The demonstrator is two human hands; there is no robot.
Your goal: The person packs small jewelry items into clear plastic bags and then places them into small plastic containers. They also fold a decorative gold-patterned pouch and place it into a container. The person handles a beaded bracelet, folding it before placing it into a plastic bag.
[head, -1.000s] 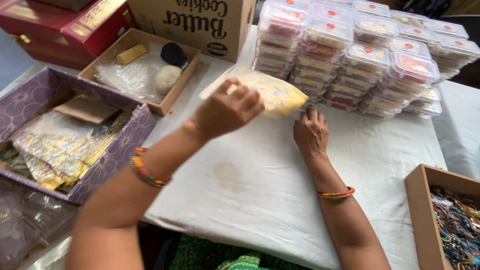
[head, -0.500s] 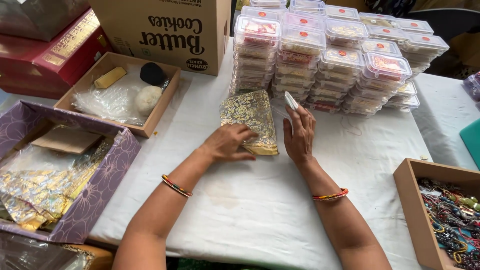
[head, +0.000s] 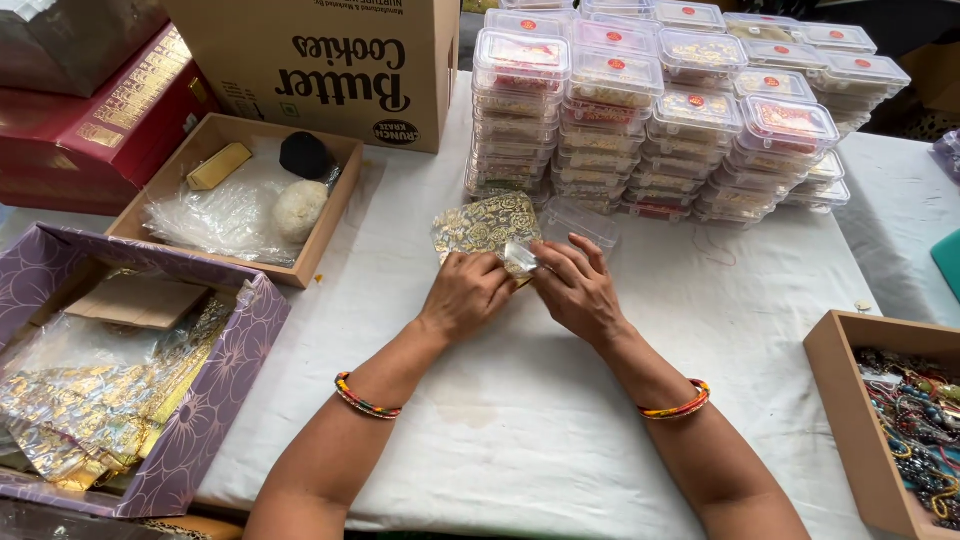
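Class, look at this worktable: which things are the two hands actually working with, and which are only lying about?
In hand:
left hand on the gold-patterned pouch
right hand holding a small clear packet at the pouch's edge

Lying about:
stacked clear lidded boxes
one clear box beside the pouch
cardboard carton
purple box of gold pouches
brown tray
tray of beaded threads

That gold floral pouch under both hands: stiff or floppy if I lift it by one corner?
Probably floppy: the gold pouch looks thin and sheer, lying flat on the white cloth. Likely very light. The left hand and right hand pinch its near edge, suggesting it shifts easily.
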